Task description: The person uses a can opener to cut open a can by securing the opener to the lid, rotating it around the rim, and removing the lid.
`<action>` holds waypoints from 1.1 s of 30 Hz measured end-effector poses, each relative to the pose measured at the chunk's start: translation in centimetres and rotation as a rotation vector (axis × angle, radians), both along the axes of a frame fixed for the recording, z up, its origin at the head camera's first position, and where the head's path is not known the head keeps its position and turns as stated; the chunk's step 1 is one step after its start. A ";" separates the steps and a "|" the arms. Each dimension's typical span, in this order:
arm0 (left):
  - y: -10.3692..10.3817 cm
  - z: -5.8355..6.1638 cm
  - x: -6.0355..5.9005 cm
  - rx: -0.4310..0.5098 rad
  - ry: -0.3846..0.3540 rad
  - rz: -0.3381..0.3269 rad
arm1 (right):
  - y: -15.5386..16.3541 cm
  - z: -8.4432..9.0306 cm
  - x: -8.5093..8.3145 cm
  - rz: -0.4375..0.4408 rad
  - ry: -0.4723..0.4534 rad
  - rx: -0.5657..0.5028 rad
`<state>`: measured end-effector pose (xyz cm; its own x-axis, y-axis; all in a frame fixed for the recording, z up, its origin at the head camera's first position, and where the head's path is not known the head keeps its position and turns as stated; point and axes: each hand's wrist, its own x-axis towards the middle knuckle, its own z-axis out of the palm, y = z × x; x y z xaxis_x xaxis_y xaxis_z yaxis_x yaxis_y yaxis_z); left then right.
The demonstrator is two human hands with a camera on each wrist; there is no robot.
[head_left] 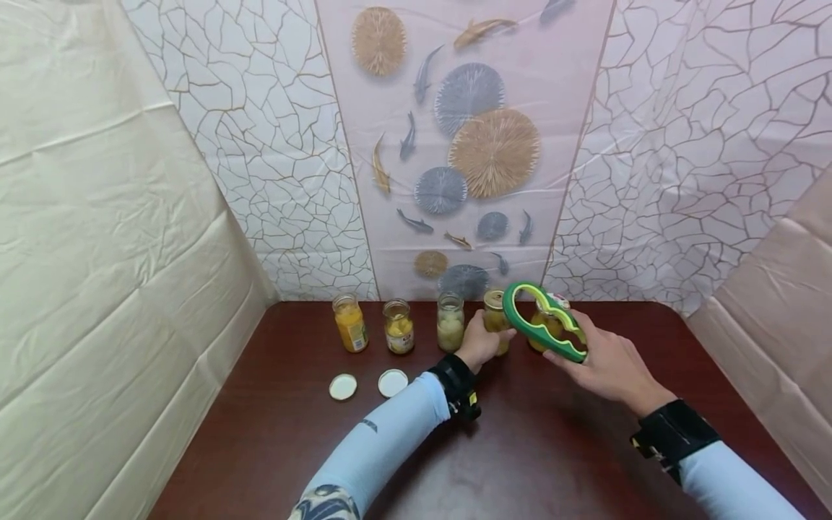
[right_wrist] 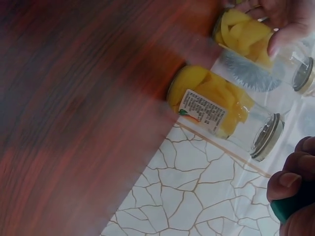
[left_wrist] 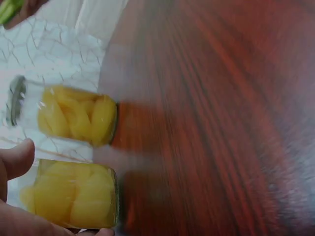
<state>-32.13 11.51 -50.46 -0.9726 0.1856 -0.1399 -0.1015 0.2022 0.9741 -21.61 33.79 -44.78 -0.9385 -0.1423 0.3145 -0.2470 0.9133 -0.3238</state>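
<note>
My left hand (head_left: 482, 342) grips a lidded glass jar of yellow fruit (head_left: 495, 312) standing on the dark wooden table (head_left: 520, 448). In the left wrist view the thumb (left_wrist: 15, 158) lies against that jar (left_wrist: 74, 196). My right hand (head_left: 601, 365) holds a green jar opener (head_left: 541, 321) tilted in the air just right of the held jar and in front of a second lidded fruit jar (head_left: 544, 326). The right wrist view shows this labelled jar (right_wrist: 216, 105), the held jar (right_wrist: 246, 30) beyond it, and my fingers (right_wrist: 295, 179) curled round the green handle (right_wrist: 290, 207).
Three more jars (head_left: 351, 323) (head_left: 399, 326) (head_left: 450, 321) stand in a row to the left by the back wall. Two white lids (head_left: 342, 386) (head_left: 393, 382) lie on the table in front of them. Patterned sheets wall in the table at the back and sides.
</note>
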 end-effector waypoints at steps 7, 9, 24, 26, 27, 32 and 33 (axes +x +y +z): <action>-2.0 1.0 3.1 0.016 0.057 -0.105 | 0.3 1.1 -0.2 -0.054 -0.032 -0.043; -3.0 1.3 4.3 0.006 0.080 -0.132 | 0.4 1.3 -0.3 -0.057 -0.035 -0.040; -9.3 3.2 9.6 -0.036 0.218 -0.241 | -0.5 0.9 0.1 -0.011 -0.021 -0.050; -9.5 3.0 9.8 -0.048 0.222 -0.231 | -1.0 1.0 0.2 0.009 -0.010 -0.046; -9.6 2.9 9.9 -0.055 0.225 -0.229 | -1.2 1.1 0.2 0.019 -0.007 -0.043; -9.9 2.0 10.4 -0.063 0.207 -0.246 | -2.9 1.9 0.8 0.090 -0.017 -0.021; -10.0 2.0 10.5 -0.062 0.205 -0.252 | -3.4 2.2 0.9 0.110 -0.020 -0.012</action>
<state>-21.60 1.52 -48.51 -0.9063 0.4210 0.0357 0.1562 0.2553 0.9541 -20.70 30.43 -42.62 -0.9236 -0.2407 0.2983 -0.3386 0.8773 -0.3402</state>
